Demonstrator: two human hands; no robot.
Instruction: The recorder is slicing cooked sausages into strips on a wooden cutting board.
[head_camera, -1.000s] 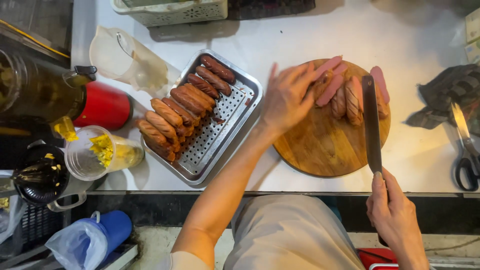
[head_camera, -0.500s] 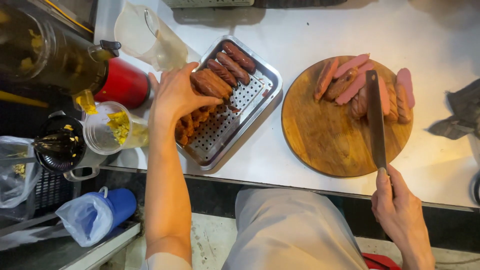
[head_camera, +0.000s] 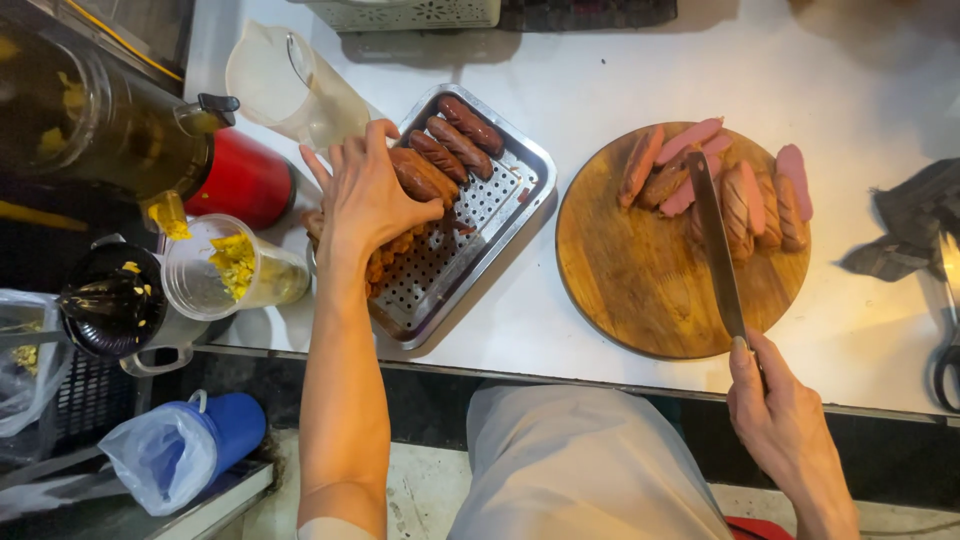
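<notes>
I am closing my left hand (head_camera: 372, 205) around a browned sausage (head_camera: 420, 176) in the perforated metal tray (head_camera: 520, 165), while my right hand (head_camera: 783, 425), clamped on the knife (head_camera: 716, 240), is resting its blade flat across the cutting board (head_camera: 640, 280) beside the sliced sausages (head_camera: 745, 195).

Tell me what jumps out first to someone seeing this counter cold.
The left hand lies over browned sausages in a perforated metal tray at centre left. To the right, the right hand holds a long knife over a round wooden board with halved sausages. A red canister stands at far left.
</notes>
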